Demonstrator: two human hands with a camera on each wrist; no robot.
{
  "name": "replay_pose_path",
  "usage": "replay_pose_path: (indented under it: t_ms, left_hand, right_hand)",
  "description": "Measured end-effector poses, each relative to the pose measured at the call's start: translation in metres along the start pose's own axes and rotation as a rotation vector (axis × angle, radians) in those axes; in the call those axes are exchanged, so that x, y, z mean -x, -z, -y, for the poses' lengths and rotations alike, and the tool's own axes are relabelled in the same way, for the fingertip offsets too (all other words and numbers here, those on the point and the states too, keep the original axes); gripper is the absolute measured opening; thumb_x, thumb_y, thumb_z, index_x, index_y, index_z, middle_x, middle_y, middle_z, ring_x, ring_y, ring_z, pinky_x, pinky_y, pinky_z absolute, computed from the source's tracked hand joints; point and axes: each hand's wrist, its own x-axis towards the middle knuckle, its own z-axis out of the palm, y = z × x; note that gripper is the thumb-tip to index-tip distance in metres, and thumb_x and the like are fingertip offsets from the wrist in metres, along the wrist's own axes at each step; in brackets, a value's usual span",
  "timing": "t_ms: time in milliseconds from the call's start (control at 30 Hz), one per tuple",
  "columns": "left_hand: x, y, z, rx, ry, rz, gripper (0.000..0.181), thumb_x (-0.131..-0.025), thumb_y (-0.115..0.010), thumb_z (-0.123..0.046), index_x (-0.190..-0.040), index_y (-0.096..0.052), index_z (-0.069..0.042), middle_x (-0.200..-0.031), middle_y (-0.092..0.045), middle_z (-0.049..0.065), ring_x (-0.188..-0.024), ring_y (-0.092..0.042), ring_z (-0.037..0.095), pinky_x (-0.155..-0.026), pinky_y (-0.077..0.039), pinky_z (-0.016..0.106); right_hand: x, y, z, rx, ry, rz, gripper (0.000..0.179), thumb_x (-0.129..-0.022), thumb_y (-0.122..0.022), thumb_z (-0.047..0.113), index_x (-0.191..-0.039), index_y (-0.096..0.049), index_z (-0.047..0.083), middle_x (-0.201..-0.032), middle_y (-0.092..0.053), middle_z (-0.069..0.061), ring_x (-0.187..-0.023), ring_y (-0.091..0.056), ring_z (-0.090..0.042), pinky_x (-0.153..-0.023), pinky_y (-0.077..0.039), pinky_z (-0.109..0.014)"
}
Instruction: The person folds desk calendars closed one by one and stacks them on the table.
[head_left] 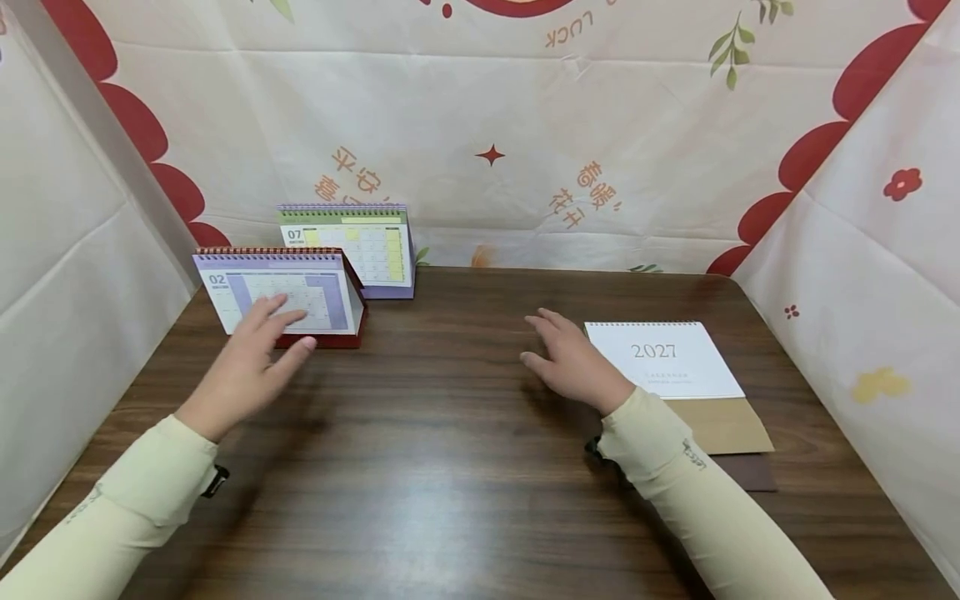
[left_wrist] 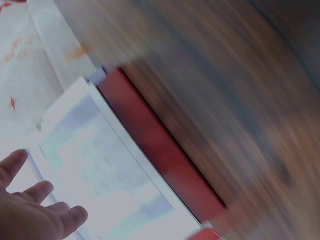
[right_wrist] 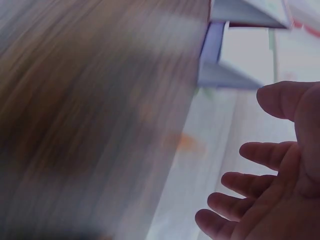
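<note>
In the head view, my left hand (head_left: 251, 358) hovers in front of a purple desk calendar (head_left: 225, 304) marked 02, which stands upright on a red base; whether they touch, I cannot tell. Its fingers are spread and grip nothing. Behind it to the right stands a second desk calendar (head_left: 375, 254), green and yellow, marked 07. My right hand (head_left: 573, 362) is held over the table just left of a white 2027 calendar (head_left: 675, 367), fingers extended and holding nothing. That calendar lies flat, with a tan flap and a dark strip below its page.
The brown wooden table (head_left: 450, 467) is enclosed by printed white cloth (head_left: 465, 108) at the back and both sides. In the right wrist view, the ends of the standing calendars (right_wrist: 245, 55) show beyond the thumb.
</note>
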Motion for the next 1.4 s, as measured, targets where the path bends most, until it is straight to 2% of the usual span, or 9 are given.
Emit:
replay_pose_path:
  t_ms: [200, 333, 433, 533, 633, 900, 1133, 1267, 1400]
  left_hand:
    - [0.003, 0.026, 0.029, 0.027, 0.127, -0.152, 0.045, -0.102, -0.054, -0.022, -0.134, -0.052, 0.009, -0.147, -0.038, 0.030, -0.133, -0.035, 0.048, -0.100, -0.032, 0.066]
    - [0.001, 0.041, 0.049, 0.105, 0.216, -0.273, 0.041, -0.102, -0.051, -0.018, -0.132, -0.053, 0.011, -0.142, -0.044, 0.030, -0.130, -0.038, 0.044, -0.106, -0.034, 0.048]
    - [0.001, 0.054, 0.060, 0.148, 0.310, -0.321, 0.046, -0.104, -0.046, -0.024, -0.137, -0.050, 0.008, -0.143, -0.041, 0.030, -0.134, -0.035, 0.042, -0.111, -0.030, 0.042]
    - [-0.001, 0.062, 0.065, 0.194, 0.422, -0.311, 0.055, -0.104, -0.042, -0.034, -0.144, -0.044, 0.004, -0.148, -0.038, 0.028, -0.138, -0.031, 0.041, -0.113, -0.026, 0.050]
    - [-0.006, 0.064, 0.068, 0.227, 0.484, -0.284, 0.061, -0.103, -0.040, -0.039, -0.148, -0.040, 0.002, -0.150, -0.037, 0.027, -0.139, -0.031, 0.042, -0.112, -0.024, 0.056]
    - [-0.029, 0.056, 0.077, 0.271, 0.575, -0.220, 0.067, -0.102, -0.038, -0.041, -0.152, -0.027, 0.003, -0.153, -0.033, 0.025, -0.137, -0.035, 0.040, -0.110, -0.033, 0.048]
    - [-0.048, 0.047, 0.076, 0.338, 0.596, -0.227, 0.070, -0.102, -0.039, -0.040, -0.154, -0.020, 0.003, -0.152, -0.033, 0.025, -0.138, -0.035, 0.035, -0.111, -0.033, 0.043]
    - [-0.056, 0.044, 0.075, 0.393, 0.601, -0.257, 0.066, -0.103, -0.041, -0.036, -0.154, -0.022, 0.001, -0.145, -0.040, 0.022, -0.121, -0.048, 0.024, -0.091, -0.048, 0.027]
    - [-0.055, 0.041, 0.079, 0.451, 0.616, -0.248, 0.063, -0.104, -0.040, -0.035, -0.153, -0.024, 0.001, -0.136, -0.046, 0.017, -0.102, -0.051, 0.013, -0.070, -0.050, 0.019]
  right_hand:
    - [-0.022, -0.013, 0.036, -0.049, 0.066, 0.072, 0.062, -0.102, -0.057, 0.032, -0.152, -0.035, 0.003, -0.159, -0.024, -0.019, -0.146, -0.024, -0.034, -0.114, -0.027, -0.050]
    - [-0.036, -0.023, 0.053, -0.072, 0.086, 0.083, 0.061, -0.102, -0.056, 0.031, -0.153, -0.034, 0.005, -0.160, -0.025, -0.016, -0.146, -0.025, -0.031, -0.115, -0.027, -0.047]
    - [-0.047, -0.030, 0.062, -0.094, 0.100, 0.087, 0.061, -0.102, -0.057, 0.029, -0.153, -0.035, 0.005, -0.159, -0.027, -0.016, -0.145, -0.026, -0.029, -0.115, -0.027, -0.045]
    - [-0.056, -0.036, 0.067, -0.122, 0.106, 0.100, 0.060, -0.102, -0.056, 0.029, -0.153, -0.035, 0.005, -0.158, -0.030, -0.015, -0.144, -0.029, -0.027, -0.114, -0.028, -0.043]
    - [-0.064, -0.039, 0.071, -0.149, 0.103, 0.114, 0.060, -0.102, -0.056, 0.029, -0.153, -0.035, 0.006, -0.156, -0.034, -0.013, -0.143, -0.032, -0.024, -0.113, -0.030, -0.041]
    - [-0.099, -0.051, 0.081, -0.262, 0.072, 0.102, 0.058, -0.102, -0.053, 0.030, -0.153, -0.035, 0.007, -0.154, -0.039, -0.009, -0.137, -0.042, -0.024, -0.110, -0.035, -0.038]
    - [-0.128, -0.070, 0.105, -0.414, 0.037, 0.046, 0.059, -0.102, -0.052, 0.028, -0.153, -0.034, 0.005, -0.152, -0.043, -0.009, -0.129, -0.051, -0.023, -0.104, -0.042, -0.035]
    - [-0.137, -0.081, 0.122, -0.531, 0.008, 0.037, 0.062, -0.102, -0.054, 0.026, -0.155, -0.030, 0.007, -0.153, -0.041, -0.010, -0.125, -0.055, -0.020, -0.098, -0.047, -0.035]
    - [-0.143, -0.094, 0.138, -0.652, 0.015, 0.054, 0.064, -0.101, -0.054, 0.023, -0.157, -0.026, 0.008, -0.155, -0.038, -0.011, -0.129, -0.052, -0.023, -0.099, -0.046, -0.034]
